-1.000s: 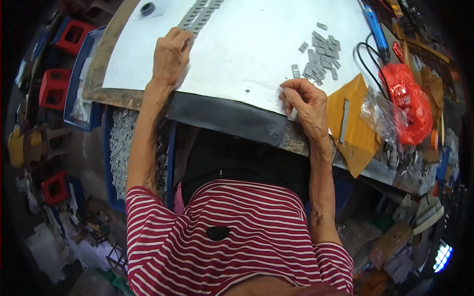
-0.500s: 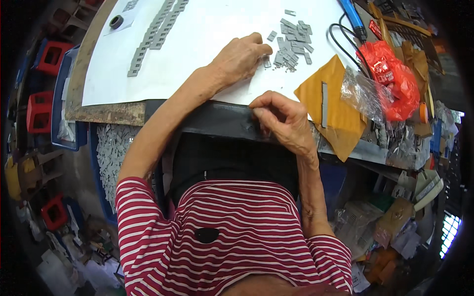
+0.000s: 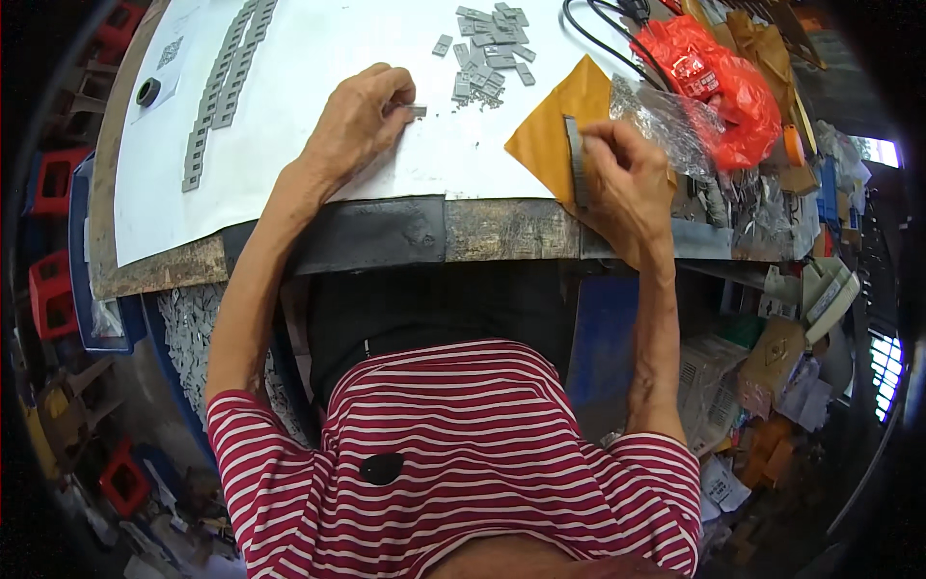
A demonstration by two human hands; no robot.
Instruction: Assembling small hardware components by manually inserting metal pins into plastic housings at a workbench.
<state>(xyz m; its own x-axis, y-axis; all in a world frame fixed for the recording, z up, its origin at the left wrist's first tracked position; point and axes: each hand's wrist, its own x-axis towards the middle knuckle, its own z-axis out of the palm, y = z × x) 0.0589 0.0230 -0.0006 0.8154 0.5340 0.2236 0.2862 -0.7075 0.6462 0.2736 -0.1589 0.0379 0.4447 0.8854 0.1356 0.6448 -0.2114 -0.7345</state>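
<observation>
Left hand (image 3: 359, 125) pinches a grey plate (image 3: 419, 111) by one end, leaving the other exposed; right hand (image 3: 632, 183), curled narrow, is at a grey strip (image 3: 574, 145), grip unclear.

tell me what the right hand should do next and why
Probably pinch and lift the grey strip off the orange-brown sheet: the right hand's fingertips are at the strip, though whether its grip has closed is unclear. The left hand has a small grey piece at its fingertips, so the right seems better placed.
</observation>
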